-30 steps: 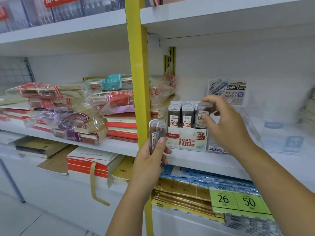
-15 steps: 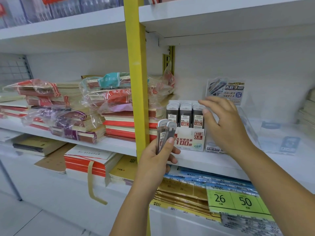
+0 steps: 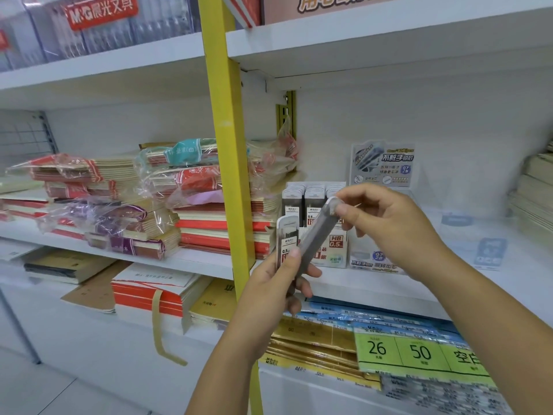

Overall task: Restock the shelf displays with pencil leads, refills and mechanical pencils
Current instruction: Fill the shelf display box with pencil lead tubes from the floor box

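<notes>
Head view puts both of my hands in front of the middle shelf (image 3: 194,260), just right of the yellow post (image 3: 227,145). My left hand (image 3: 273,290) grips an upright lead case (image 3: 287,239), with the thumb pressed on its front and the fingers curled behind. A tilted lead case (image 3: 314,238) leans up to the right from the same hand. Its lower end sits between the left fingers. My right hand (image 3: 392,232) pinches its capped top end between thumb and fingertips, the other fingers loosely curled. Both cases are in the air in front of the display box (image 3: 336,253) printed HB 0.5. That box stands on the shelf and carries rows of similar cases (image 3: 314,202), all upright. Behind and right of the box, a printed card (image 3: 383,163) stands in a clear holder. Left of the post, wrapped stacks of notebooks (image 3: 191,190) lie on the same shelf. Below, a green label (image 3: 398,351) reads 26 and 50 over flat blue and gold packs (image 3: 314,336).
</notes>
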Available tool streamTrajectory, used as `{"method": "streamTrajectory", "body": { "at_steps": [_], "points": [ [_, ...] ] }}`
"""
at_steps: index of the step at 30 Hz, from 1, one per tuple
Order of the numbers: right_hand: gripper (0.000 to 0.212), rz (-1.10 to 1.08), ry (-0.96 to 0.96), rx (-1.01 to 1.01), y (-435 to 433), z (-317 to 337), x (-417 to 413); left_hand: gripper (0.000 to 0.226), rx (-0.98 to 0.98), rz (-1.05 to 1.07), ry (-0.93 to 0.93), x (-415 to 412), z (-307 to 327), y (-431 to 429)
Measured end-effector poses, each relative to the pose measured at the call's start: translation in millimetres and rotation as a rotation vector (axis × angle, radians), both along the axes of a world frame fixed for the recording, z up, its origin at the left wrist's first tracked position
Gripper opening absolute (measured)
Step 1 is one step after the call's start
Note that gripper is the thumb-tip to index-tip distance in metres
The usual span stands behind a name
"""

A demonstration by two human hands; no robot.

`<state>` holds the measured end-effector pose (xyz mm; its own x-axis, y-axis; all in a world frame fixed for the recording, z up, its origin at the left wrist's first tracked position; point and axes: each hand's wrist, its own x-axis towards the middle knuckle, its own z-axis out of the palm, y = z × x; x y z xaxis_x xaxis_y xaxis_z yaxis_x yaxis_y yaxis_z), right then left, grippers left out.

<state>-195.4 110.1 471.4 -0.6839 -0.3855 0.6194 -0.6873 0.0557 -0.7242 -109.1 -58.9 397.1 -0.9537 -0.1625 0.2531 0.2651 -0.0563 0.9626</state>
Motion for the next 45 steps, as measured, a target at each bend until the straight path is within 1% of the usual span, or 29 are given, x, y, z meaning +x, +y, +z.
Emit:
{"method": "streamTrajectory", "body": {
  "at_steps": [3,5,6,8,10,12,13,15,17,19,21,24,27,30,33,37,39,42,44,45],
  "points": [
    [0.019,0.076,-0.079,0.061,-0.2,-2.2,2.6,0.047,0.001,0.028,0.025,-1.2,-1.9,-1.1],
    [0.029,0.134,-0.115,0.056,-4.9,-5.3,6.1,0.037,-0.025,0.027,0.034,-2.3,-3.2,-0.6],
    [0.03,0.14,-0.111,0.036,-7.6,-6.5,7.3,0.032,-0.042,0.03,0.039,-2.9,-3.6,-0.5],
    [0.025,0.115,-0.094,-0.002,-11.4,-9.0,6.7,0.024,-0.065,0.047,0.046,-3.7,-4.1,-0.3],
    [0.024,0.064,-0.095,0.0,-12.9,-11.7,3.4,0.022,-0.047,0.058,0.041,-3.3,-4.2,-0.6],
    [0.025,0.01,-0.11,-0.038,-12.2,-12.7,-1.5,0.027,-0.019,0.062,0.031,-3.0,-4.2,-1.1],
    [0.026,-0.018,-0.1,-0.091,-11.1,-10.9,-3.2,0.028,-0.014,0.072,0.019,-3.4,-4.4,-1.8],
    [0.027,-0.089,0.018,-0.213,-6.5,-4.2,-5.4,0.021,-0.012,0.099,0.006,-4.3,-4.9,-5.0],
    [0.031,-0.173,0.217,-0.247,-0.9,2.4,-7.2,0.017,-0.024,0.126,-0.002,-5.2,-4.9,-8.6],
    [0.035,-0.269,0.362,-0.19,1.6,3.7,-11.4,0.016,-0.027,0.167,-0.011,-6.5,-4.7,-11.3],
    [0.033,-0.341,0.405,-0.108,-0.4,0.1,-17.9,0.013,-0.01,0.214,-0.013,-8.2,-5.4,-13.6],
    [0.025,-0.365,0.402,0.007,-6.6,-7.1,-28.1,0.012,-0.004,0.264,-0.007,-10.4,-7.7,-16.3],
    [0.022,-0.388,0.399,0.15,-12.8,-12.4,-38.1,0.014,-0.009,0.291,-0.01,-11.7,-10.1,-18.5],
    [0.019,-0.513,0.405,0.243,-16.9,-19.5,-49.6,0.016,0.006,0.292,-0.003,-11.9,-10.8,-20.2],
    [0.027,-0.582,0.334,0.279,-17.0,-25.5,-57.5,0.016,0.008,0.291,0.006,-12.5,-11.8,-20.8],
    [0.037,-0.579,0.282,0.355,-13.6,-27.5,-59.0,0.016,-0.004,0.288,0.007,-11.7,-10.9,-18.3],
    [0.039,-0.566,0.266,0.371,-11.1,-25.2,-54.5,0.014,-0.009,0.284,0.009,-10.9,-10.2,-15.8],
    [0.035,-0.55,0.318,0.279,-8.1,-17.6,-38.2,0.012,-0.024,0.271,0.02,-9.3,-8.1,-11.3],
    [0.028,-0.448,0.309,0.201,-9.3,-11.5,-21.3,0.011,-0.027,0.247,0.027,-8.4,-5.0,-7.3],
    [0.024,-0.344,0.254,0.165,-11.2,-9.2,-11.8,0.012,-0.025,0.23,0.033,-7.8,-3.2,-5.0]
  ]
}}
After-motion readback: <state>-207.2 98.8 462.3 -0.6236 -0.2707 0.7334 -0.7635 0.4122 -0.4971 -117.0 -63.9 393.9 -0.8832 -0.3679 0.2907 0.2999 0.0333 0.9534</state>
